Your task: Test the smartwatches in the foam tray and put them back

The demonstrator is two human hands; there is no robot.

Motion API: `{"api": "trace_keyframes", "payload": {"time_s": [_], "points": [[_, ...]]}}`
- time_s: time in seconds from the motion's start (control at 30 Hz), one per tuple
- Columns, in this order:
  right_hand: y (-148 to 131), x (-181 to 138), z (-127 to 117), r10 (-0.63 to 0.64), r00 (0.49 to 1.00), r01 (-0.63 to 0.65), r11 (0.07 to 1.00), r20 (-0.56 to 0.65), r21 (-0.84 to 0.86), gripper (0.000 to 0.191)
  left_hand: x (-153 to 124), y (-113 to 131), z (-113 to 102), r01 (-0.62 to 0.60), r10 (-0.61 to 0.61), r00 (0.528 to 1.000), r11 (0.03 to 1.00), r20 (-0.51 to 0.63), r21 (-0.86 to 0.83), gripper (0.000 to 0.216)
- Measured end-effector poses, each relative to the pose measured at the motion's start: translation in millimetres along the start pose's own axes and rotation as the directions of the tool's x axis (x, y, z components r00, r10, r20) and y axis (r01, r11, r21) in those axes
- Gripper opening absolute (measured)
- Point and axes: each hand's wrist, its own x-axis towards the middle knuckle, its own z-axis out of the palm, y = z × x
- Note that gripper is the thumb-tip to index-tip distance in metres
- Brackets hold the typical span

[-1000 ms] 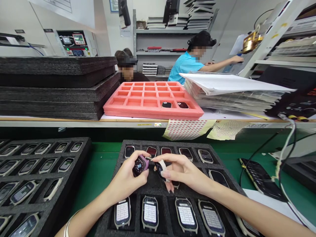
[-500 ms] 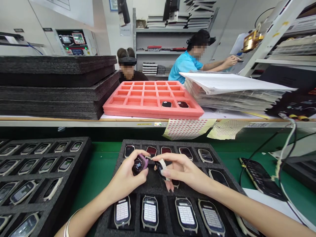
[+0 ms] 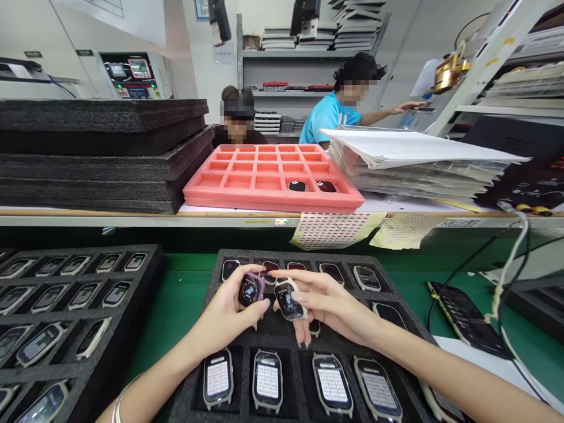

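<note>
View from a head camera, looking down at a workbench. Two bare hands meet over the middle of a black foam tray (image 3: 214,292) that lies on a green mat (image 3: 185,288).

The left hand (image 3: 229,314) pinches a purple watch body (image 3: 250,289) between thumb and fingertips. The right hand (image 3: 330,305) pinches a white watch body (image 3: 287,299) the same way, with its spare fingers curling down toward the tray. Both pieces are lifted clear of the foam.

The two watch bodies sit side by side, purple to the left and white to the right, very close together; whether they touch cannot be told. Both dark screens face up toward the camera. Each piece stands roughly on end, its long axis running near to far and leaning slightly. Each hand is nearest to its own piece, and the gap between the pieces falls on the tray's centre line.

Just near of the hands lies a row of watches with lit screens (image 3: 267,379), each in its own pocket. Just far of them lies a row of dark-screened watches (image 3: 331,272). The pockets directly under the hands are mostly hidden.

Well to the left is a second black tray (image 3: 147,258), also filled. On a far shelf rests a pink tray (image 3: 273,202).
</note>
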Motion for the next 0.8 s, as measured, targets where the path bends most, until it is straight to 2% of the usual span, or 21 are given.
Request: {"api": "trace_keyframes", "payload": {"time_s": [0.1, 0.23, 0.37, 0.57, 0.8], "points": [[0, 2, -1, 0.030, 0.999, -0.031, 0.999, 0.010, 0.033, 0.044, 3, -3, 0, -0.009, 0.009, 1.000, 0.985, 0.002, -0.174, 0.042], [4, 4, -4, 0.007, 1.000, -0.008, 0.999, -0.022, -0.043, 0.039, 4, -10, -2, 0.043, -0.022, 0.997, 0.943, 0.069, -0.329, 0.038], [7, 5, -5, -0.014, 0.999, 0.009, 0.994, -0.052, -0.108, 0.043, 4, -10, -2, 0.043, -0.019, 0.997, 0.944, 0.076, -0.328, 0.034], [6, 3, -3, -0.027, 0.995, 0.019, 0.996, -0.098, -0.084, 0.048, 3, -5, 0, 0.023, -0.012, 0.999, 0.959, 0.042, -0.282, 0.034], [7, 3, -2, -0.040, 0.991, 0.025, 0.992, -0.125, -0.120, 0.047, 2, -5, -1, 0.017, -0.003, 0.999, 0.966, 0.052, -0.256, 0.034]]}}
